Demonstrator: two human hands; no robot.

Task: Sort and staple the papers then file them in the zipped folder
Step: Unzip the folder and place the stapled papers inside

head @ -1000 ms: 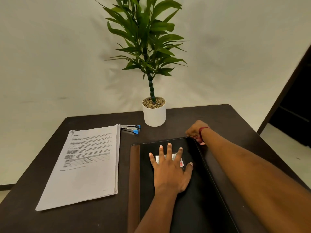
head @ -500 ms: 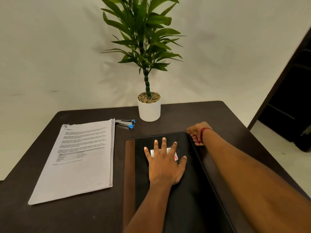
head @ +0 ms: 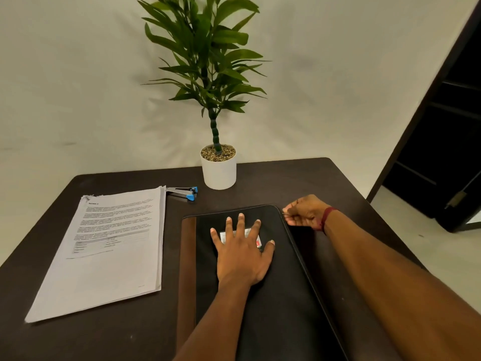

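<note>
Two grips: left grip (head: pixel 242 259) flat on folder (head: pixel 273 308), covering its unreadable label (head: pixel 223 237); right grip (head: pixel 305 212) pinches zip pull (head: pixel 284 214).

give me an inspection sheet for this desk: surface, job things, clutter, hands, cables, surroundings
surface: dark table, rounded far corners
job's things: paper stack flat on the left, printed side up; stapler just past its far right corner; black folder with brown spine, lying flat on the right
clutter: potted plant in a white pot near the far edge
hands: left hand flat on the folder, fingers spread; right hand pinches what looks like the zip pull at the folder's far right corner
cables: nothing seen
surroundings: pale wall behind; dark doorway on the right
</note>
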